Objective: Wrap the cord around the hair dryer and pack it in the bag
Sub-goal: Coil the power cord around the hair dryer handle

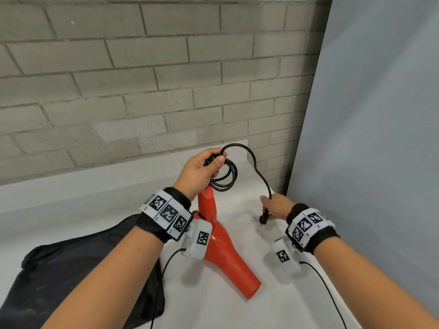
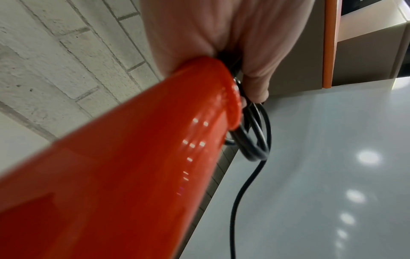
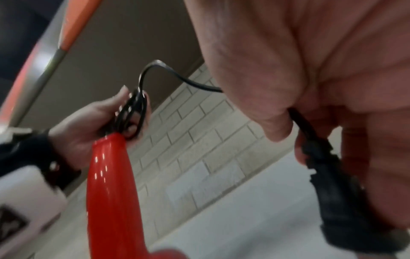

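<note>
Holding one cord (image 1: 257, 170): two hands (image 1: 202, 170), one dryer (image 1: 221, 248).

1. The head view is bright and even, with soft light from above. The grey brick wall (image 1: 118, 79) bends near the edges, because the lens is very wide.
2. Soft, pale shadows lie on the white table top (image 1: 237, 312) under the wrists and beside the shiny red plastic hair dryer (image 1: 228, 257).
3. In the left wrist view the hair dryer (image 2: 122, 175) is very close and blurry. Small white glints of light sit on it.
4. Round bright spots of glare shine on the smooth grey panel (image 2: 332, 175).
5. The right wrist view is smeared and soft. The black plug (image 3: 346, 201) looks fuzzy.
</note>
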The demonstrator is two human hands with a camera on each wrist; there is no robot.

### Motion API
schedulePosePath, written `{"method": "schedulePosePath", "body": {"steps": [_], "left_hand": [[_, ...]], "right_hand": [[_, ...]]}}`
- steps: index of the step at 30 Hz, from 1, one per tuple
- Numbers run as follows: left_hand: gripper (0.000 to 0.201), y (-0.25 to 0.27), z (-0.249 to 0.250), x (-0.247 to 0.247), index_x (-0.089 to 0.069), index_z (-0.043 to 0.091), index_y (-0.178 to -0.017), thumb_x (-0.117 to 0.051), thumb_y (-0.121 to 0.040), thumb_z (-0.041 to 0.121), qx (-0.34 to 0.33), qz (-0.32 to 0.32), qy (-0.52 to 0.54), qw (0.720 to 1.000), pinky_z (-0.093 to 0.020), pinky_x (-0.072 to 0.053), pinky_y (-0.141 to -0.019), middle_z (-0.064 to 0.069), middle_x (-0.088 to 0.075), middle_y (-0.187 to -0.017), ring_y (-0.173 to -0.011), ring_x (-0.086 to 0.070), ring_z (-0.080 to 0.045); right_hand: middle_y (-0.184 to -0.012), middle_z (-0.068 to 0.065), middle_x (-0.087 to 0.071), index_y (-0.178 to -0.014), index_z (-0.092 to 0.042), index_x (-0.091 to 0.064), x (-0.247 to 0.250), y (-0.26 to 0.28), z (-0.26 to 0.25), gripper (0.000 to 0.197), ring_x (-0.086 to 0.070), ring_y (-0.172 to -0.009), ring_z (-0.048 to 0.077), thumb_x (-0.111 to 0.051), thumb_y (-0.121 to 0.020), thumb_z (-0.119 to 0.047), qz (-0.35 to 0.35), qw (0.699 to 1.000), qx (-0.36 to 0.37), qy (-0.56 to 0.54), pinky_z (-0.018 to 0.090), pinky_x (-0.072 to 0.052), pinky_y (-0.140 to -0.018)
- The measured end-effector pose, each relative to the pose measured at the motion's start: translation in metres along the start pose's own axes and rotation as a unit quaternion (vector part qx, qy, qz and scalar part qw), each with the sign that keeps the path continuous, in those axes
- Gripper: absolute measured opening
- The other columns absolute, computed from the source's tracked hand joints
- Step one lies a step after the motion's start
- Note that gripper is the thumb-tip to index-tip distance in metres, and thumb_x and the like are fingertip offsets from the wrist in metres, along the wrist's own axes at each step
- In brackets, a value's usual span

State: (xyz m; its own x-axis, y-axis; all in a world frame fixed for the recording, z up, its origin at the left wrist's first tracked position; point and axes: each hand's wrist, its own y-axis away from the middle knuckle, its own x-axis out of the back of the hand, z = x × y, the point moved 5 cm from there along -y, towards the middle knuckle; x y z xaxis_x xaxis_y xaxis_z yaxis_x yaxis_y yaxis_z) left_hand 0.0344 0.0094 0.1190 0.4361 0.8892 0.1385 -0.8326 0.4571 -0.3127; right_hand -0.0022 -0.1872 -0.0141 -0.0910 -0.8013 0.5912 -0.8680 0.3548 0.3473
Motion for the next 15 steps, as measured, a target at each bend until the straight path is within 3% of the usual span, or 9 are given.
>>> {"method": "schedulePosePath", "body": {"steps": [3, 6, 8, 11, 13, 15], "left_hand": [[0.018, -0.002, -0.003, 0.001, -0.06, 0.023, -0.086, -0.049, -0.091, 0.01, 0.005, 0.011, 0.003, 1.0, -0.008, -0.036, -0.047, 0.001, -0.047, -0.067, -0.044, -0.041, 0.0], [0.017, -0.003, -0.004, 0.003, -0.06, 0.025, -0.087, -0.049, -0.091, 0.012, 0.011, 0.012, 0.002, 1.0, -0.009, -0.036, -0.047, 0.002, -0.05, -0.07, -0.044, -0.041, 0.0], [0.013, -0.003, -0.004, 0.004, -0.059, 0.022, -0.091, -0.049, -0.092, 0.014, 0.01, 0.017, -0.014, 1.0, -0.008, -0.035, -0.046, 0.004, -0.054, -0.072, -0.043, -0.043, 0.001], [0.012, -0.003, -0.004, 0.007, -0.059, 0.023, -0.096, -0.049, -0.092, 0.018, 0.004, 0.026, -0.037, 0.999, -0.006, -0.038, -0.048, 0.007, -0.06, -0.081, -0.045, -0.049, 0.003], [0.012, -0.003, -0.004, 0.007, -0.059, 0.026, -0.095, -0.049, -0.091, 0.02, 0.003, 0.03, -0.034, 0.999, -0.005, -0.04, -0.051, 0.007, -0.06, -0.084, -0.049, -0.053, 0.003], [0.012, -0.004, -0.005, 0.007, -0.058, 0.027, -0.094, -0.049, -0.091, 0.019, 0.0, 0.035, -0.025, 0.999, -0.005, -0.043, -0.055, 0.006, -0.058, -0.084, -0.06, -0.054, -0.003]], "right_hand": [[-0.074, 0.006, -0.055, -0.067, -0.011, -0.051, 0.011, 0.019, -0.016, 0.023, -0.06, -0.075, 0.021, -0.052, -0.089, -0.004, -0.039, 0.993, 0.032, -0.107, 0.032, -0.053, -0.082], [-0.075, 0.01, -0.054, -0.062, -0.006, -0.051, 0.02, 0.041, -0.04, 0.028, -0.06, -0.074, 0.016, -0.053, -0.085, 0.008, -0.081, 0.976, 0.096, -0.178, 0.022, -0.056, -0.077], [-0.075, 0.011, -0.053, -0.063, -0.006, -0.048, 0.03, 0.053, -0.058, 0.028, -0.06, -0.073, 0.018, -0.051, -0.086, 0.011, -0.04, 0.946, 0.142, -0.288, 0.015, -0.056, -0.065], [-0.076, 0.01, -0.055, -0.068, -0.01, -0.046, 0.048, 0.071, -0.081, 0.028, -0.066, -0.06, 0.012, -0.049, -0.087, 0.01, 0.074, 0.874, 0.234, -0.419, 0.014, -0.057, -0.063], [-0.08, 0.013, -0.058, -0.072, -0.011, -0.045, 0.055, 0.087, -0.097, 0.026, -0.067, -0.056, 0.007, -0.048, -0.088, 0.009, 0.102, 0.841, 0.31, -0.431, 0.015, -0.057, -0.063], [-0.079, 0.014, -0.058, -0.074, -0.01, -0.045, 0.052, 0.099, -0.111, 0.025, -0.067, -0.057, 0.006, -0.047, -0.087, 0.011, 0.084, 0.832, 0.368, -0.407, 0.016, -0.057, -0.061]]}}
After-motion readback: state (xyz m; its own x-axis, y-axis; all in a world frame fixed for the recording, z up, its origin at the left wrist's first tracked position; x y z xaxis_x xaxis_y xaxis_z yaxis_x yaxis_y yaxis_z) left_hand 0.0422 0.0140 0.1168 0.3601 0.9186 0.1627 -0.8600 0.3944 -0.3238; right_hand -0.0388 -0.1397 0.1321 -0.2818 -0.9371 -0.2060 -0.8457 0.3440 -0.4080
